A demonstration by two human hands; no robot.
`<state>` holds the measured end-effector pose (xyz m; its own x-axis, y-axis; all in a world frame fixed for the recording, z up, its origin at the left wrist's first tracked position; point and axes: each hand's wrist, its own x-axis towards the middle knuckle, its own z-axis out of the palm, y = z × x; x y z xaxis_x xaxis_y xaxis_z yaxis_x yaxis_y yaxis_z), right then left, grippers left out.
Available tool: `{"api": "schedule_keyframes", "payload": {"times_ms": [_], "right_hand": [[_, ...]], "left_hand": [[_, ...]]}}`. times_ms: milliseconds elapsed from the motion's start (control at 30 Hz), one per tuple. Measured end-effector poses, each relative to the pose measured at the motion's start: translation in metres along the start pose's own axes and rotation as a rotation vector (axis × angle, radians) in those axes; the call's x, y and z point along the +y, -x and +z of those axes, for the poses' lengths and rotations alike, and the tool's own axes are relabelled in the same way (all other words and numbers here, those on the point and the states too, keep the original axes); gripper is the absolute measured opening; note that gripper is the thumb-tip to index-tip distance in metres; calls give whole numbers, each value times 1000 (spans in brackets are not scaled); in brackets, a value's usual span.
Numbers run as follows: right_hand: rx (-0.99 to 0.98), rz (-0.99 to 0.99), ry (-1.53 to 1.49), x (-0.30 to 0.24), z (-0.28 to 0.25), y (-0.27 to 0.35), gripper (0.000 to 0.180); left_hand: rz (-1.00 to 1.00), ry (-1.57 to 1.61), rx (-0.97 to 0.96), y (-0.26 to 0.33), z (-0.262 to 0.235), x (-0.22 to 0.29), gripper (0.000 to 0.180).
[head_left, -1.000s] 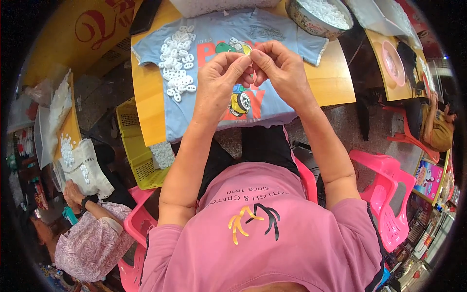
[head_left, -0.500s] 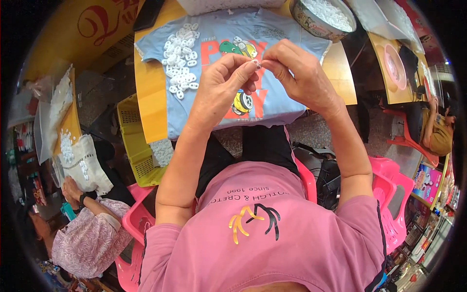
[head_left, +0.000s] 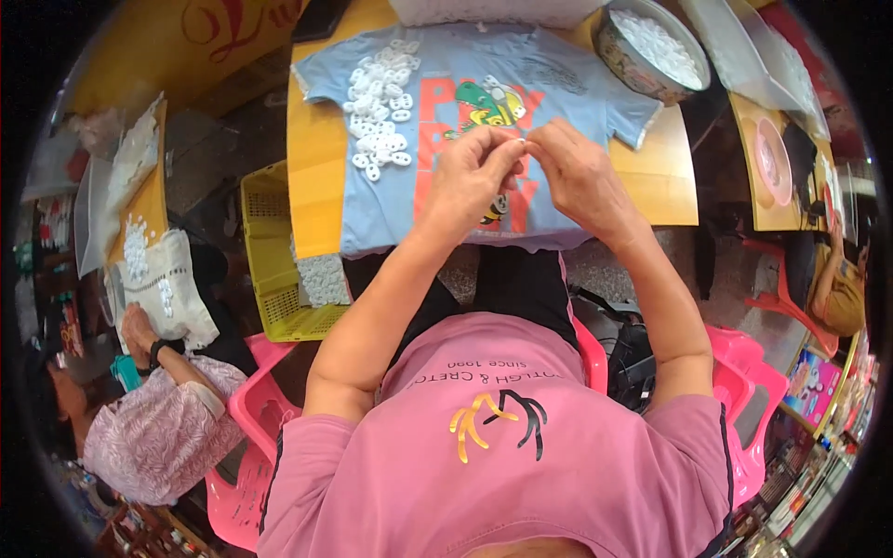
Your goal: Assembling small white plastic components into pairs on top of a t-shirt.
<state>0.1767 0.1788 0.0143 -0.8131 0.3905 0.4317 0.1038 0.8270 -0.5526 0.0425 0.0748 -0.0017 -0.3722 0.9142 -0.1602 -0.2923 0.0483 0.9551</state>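
Over a blue printed T-shirt (head_left: 372,219) spread on the table, my two hands meet fingertip to fingertip. My left hand (head_left: 476,172) is closed in a pinch on a small white plastic piece (head_left: 521,141), mostly covered by the fingers. My right hand (head_left: 579,172) pinches right beside it, thumb against index finger; what its tips grip is too small to make out. On the left part of the shirt lies a pile of white oval two-hole plastic pieces (head_left: 379,107), apart from both hands.
A round tin (head_left: 642,51) of white pieces stands at the back right, beside a white container (head_left: 493,11). A yellow crate (head_left: 265,251) is left of the table (head_left: 316,195). One person (head_left: 163,418) sits at left, another (head_left: 837,288) at far right.
The view has shifted, so the table and shirt appear further right and lower. My hands stay together, and the white piece is now more hidden between the fingers.
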Motion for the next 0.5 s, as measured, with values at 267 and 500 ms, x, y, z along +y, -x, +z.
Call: {"api": "schedule_keyframes", "payload": {"times_ms": [267,500], "right_hand": [[-130,-8,14,-11,-11,2,4],[-46,26,-155,-18,3,8,9]], "left_hand": [[59,-75,-27,15,-7,-1,18],[208,-128,55,32,-6,3,14]]}}
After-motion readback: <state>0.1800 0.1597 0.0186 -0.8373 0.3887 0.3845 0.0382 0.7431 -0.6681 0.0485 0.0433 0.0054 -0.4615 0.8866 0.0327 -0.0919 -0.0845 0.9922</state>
